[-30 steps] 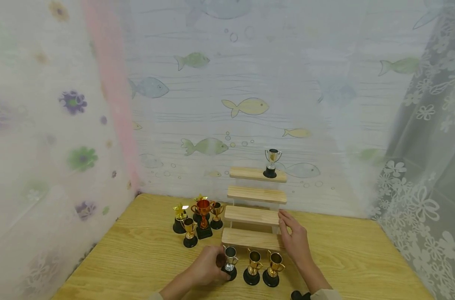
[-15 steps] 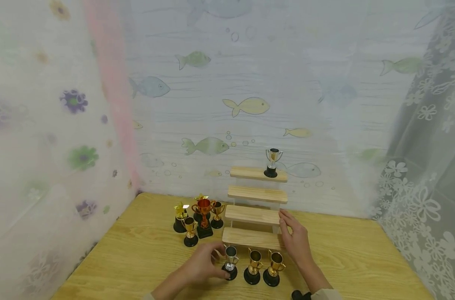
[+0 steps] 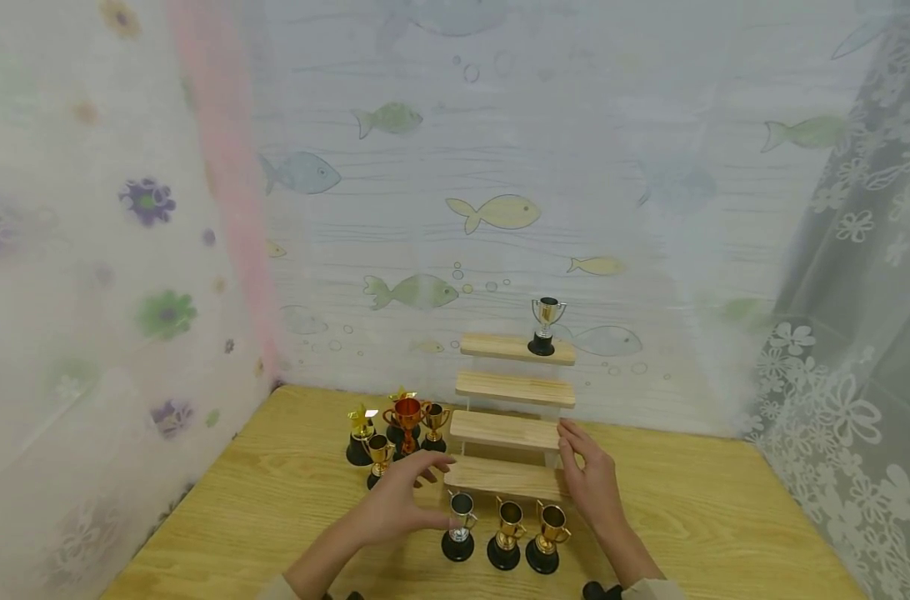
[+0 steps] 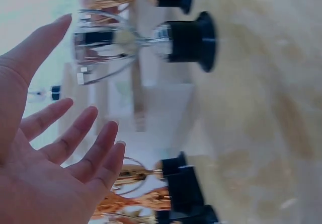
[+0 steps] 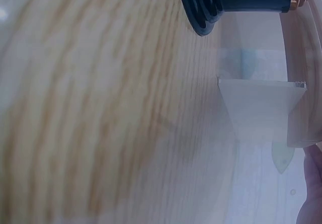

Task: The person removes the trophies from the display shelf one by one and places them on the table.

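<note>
My left hand has its fingers spread and holds nothing, just left of a small silver trophy cup on a black base. In the left wrist view the silver trophy stands apart from the thumb and fingers. Two gold trophy cups stand to its right, before the lowest step. With extended fingers, my right hand touches the right side of a stepped wooden display stand. Another silver trophy stands on the top step, towards the right end. Only a bit of the right hand shows in the right wrist view.
Left of the stand, several trophies are grouped: a bronze-red cup, gold cups and gold star trophies. A fish-printed curtain hangs behind the wooden table. A black object lies by the right wrist.
My left hand has let go of the front silver trophy, opened its fingers and moved up and slightly left. The trophy stays put. My right hand has not visibly moved.
</note>
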`<state>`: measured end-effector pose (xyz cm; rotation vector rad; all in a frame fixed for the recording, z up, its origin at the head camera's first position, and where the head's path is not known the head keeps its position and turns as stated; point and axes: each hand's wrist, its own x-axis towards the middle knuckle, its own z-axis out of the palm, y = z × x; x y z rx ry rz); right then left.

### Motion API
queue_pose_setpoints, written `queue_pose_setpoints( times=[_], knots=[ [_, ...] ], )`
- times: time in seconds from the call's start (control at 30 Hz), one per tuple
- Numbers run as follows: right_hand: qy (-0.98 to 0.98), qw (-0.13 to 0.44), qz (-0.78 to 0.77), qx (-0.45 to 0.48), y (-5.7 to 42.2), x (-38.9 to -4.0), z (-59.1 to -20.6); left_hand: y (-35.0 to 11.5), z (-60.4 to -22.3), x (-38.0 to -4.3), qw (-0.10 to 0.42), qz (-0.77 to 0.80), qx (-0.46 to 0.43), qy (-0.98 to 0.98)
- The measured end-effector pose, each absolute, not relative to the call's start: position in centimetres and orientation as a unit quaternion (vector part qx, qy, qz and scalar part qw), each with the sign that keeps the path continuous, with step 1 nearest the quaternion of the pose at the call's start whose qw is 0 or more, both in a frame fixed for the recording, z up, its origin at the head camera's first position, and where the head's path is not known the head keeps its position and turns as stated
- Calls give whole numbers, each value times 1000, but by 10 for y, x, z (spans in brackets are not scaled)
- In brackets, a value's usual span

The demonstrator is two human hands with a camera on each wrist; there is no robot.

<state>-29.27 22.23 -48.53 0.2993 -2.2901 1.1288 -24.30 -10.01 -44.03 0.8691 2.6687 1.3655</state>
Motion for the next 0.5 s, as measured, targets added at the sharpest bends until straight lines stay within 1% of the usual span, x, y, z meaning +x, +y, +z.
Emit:
queue_pose_setpoints(
  times=[0.27, 0.5],
  knots=[
    [-853, 283, 424, 113, 222, -292, -484, -90, -415, -249, -25, 423, 292, 857],
    [-851, 286, 426, 115, 223, -294, -486, -74, -397, -261, -65, 425, 306, 849]
  ],
)
